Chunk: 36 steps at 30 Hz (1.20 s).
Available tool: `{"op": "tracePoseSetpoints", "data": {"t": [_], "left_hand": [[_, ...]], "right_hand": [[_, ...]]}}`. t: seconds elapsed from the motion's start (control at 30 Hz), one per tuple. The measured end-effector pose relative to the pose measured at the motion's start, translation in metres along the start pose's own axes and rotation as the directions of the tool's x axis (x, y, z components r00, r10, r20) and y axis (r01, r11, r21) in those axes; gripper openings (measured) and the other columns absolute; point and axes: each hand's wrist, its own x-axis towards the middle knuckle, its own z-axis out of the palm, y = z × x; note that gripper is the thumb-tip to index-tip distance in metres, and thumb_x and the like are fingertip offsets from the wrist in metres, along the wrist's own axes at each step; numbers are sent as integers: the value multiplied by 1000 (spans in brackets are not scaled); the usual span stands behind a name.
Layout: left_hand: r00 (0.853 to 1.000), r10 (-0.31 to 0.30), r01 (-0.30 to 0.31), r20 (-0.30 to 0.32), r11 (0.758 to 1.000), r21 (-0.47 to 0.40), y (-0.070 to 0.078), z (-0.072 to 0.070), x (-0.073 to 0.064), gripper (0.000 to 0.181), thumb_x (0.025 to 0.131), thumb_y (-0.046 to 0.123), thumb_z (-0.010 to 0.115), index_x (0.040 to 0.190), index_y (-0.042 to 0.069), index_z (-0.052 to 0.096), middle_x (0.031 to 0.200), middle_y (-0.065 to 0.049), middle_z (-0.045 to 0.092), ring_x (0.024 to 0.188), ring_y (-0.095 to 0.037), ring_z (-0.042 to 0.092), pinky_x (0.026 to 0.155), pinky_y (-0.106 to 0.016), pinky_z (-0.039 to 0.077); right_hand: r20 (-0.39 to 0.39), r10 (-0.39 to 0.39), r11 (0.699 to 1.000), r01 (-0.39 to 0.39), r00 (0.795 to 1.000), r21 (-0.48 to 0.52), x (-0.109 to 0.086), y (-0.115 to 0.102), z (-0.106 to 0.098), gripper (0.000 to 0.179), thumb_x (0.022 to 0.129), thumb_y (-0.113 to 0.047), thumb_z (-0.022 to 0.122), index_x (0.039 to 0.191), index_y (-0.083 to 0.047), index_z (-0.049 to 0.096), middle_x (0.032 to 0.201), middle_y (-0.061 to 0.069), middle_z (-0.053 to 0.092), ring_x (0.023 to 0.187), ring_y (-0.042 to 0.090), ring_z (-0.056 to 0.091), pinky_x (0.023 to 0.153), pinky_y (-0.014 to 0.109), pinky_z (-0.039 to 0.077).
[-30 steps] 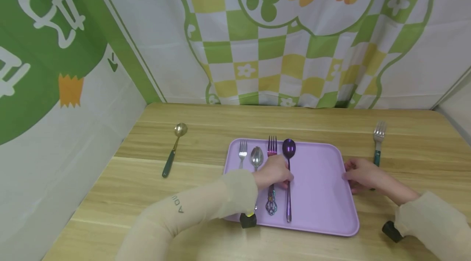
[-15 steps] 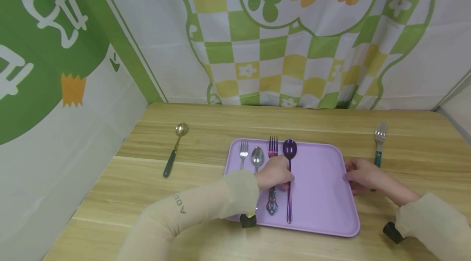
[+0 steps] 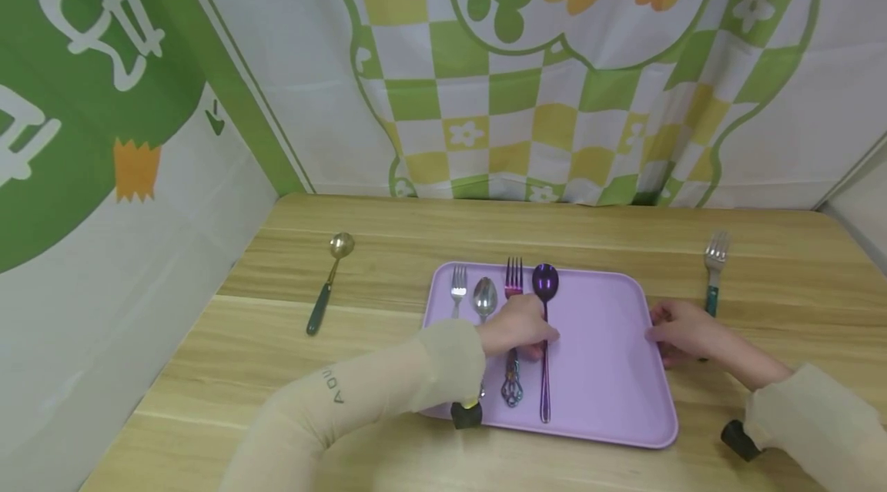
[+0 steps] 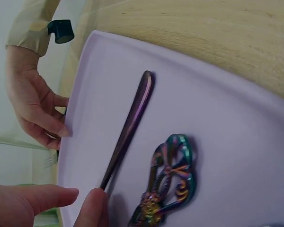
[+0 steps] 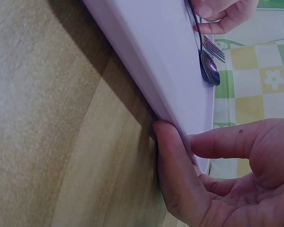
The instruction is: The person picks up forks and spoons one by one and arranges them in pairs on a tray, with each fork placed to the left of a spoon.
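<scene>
On a lilac tray (image 3: 601, 369) lie a silver fork (image 3: 459, 282), a silver spoon (image 3: 485, 296), a fork with a pink neck (image 3: 513, 284) and openwork handle (image 4: 173, 165), and a dark purple spoon (image 3: 545, 281). My left hand (image 3: 518, 326) is over the purple spoon's handle (image 4: 128, 130). One fingertip (image 4: 93, 203) is right at that handle, while the thumb (image 4: 54, 196) stands apart from it. At the tray's right rim, my right hand (image 3: 682, 330) pinches the edge, thumb (image 5: 222, 142) inside and a finger (image 5: 173, 151) outside.
A gold spoon (image 3: 340, 245) with a green handle lies on the wooden table (image 3: 263, 392) left of the tray. Beyond my right hand lies a fork (image 3: 715, 255) with a green handle. A patterned cloth (image 3: 554, 122) hangs behind the table.
My left thumb has moved slightly to the right, away from the purple spoon's handle. The right hand keeps its hold on the tray's rim, and the cutlery lies as before.
</scene>
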Motion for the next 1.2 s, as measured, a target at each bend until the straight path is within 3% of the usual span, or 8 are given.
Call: {"op": "tracePoseSetpoints", "data": {"t": [0.13, 0.3, 0.47, 0.53, 0.63, 0.9, 1.07, 1.2], "left_hand": [[999, 6, -10, 46, 996, 86, 4, -7, 0, 23, 79, 17, 68, 64, 0, 61, 53, -7, 61, 47, -15, 61, 46, -17, 51], [983, 134, -155, 124, 972, 177, 5, -19, 1, 17, 81, 18, 66, 86, 3, 62, 67, -2, 62, 54, -10, 59, 48, -16, 50], [932, 308, -361, 192, 848, 389, 2, -36, 2, 19, 85, 24, 61, 99, 11, 61, 87, 1, 64, 71, -7, 58, 60, -14, 48], [910, 353, -416, 219, 782, 464, -1, -41, 3, 19, 86, 24, 60, 101, 11, 61, 89, 2, 63, 76, -7, 57, 64, -14, 48], [886, 389, -464, 255, 716, 522, -5, -47, 4, 20, 86, 21, 59, 103, 11, 60, 90, 1, 63, 79, -8, 57, 66, -14, 49], [834, 488, -543, 257, 650, 532, -10, -71, -2, 22, 89, 16, 56, 107, 4, 57, 96, -4, 62, 78, -9, 57, 66, -13, 49], [830, 513, -528, 220, 592, 610, -14, -90, -5, 20, 89, 16, 56, 105, 5, 57, 93, -3, 60, 81, -13, 58, 67, -19, 52], [847, 501, -485, 178, 591, 644, -21, -102, -6, 28, 88, 17, 58, 114, 5, 54, 107, -6, 60, 92, -17, 60, 81, -27, 53]], "right_hand": [[7, -7, 1000, 7, 1000, -7, 0, 0, 0, 29, 85, -1, 51, 104, 18, 39, 81, 16, 52, 66, 14, 56, 57, 30, 58], [5, -10, 1000, 10, 1000, -4, -1, 0, 0, 29, 85, -1, 51, 103, 18, 39, 81, 15, 50, 66, 14, 56, 56, 30, 58], [-2, -7, 1000, 7, 1000, -5, 0, 1, 0, 29, 84, -1, 51, 103, 18, 39, 81, 15, 50, 65, 14, 56, 56, 30, 58], [-4, -1, 1000, 1, 1000, -4, 1, 2, -1, 29, 84, -2, 51, 103, 17, 40, 81, 15, 51, 65, 14, 56, 55, 29, 58], [-1, -2, 1000, 2, 1000, -7, 1, 2, -1, 29, 84, -2, 51, 103, 17, 40, 81, 15, 51, 65, 14, 56, 55, 29, 58], [-1, -2, 1000, 2, 1000, -8, 2, 2, -1, 28, 84, -1, 52, 102, 17, 40, 80, 15, 53, 65, 14, 57, 55, 30, 58], [-1, -5, 1000, 5, 1000, -6, 2, 2, 0, 28, 83, -1, 51, 102, 17, 40, 80, 15, 52, 64, 14, 56, 55, 30, 58], [-3, -6, 1000, 6, 1000, -6, 2, 2, 0, 27, 83, -1, 51, 101, 17, 40, 79, 15, 52, 64, 14, 56, 55, 30, 58]]}}
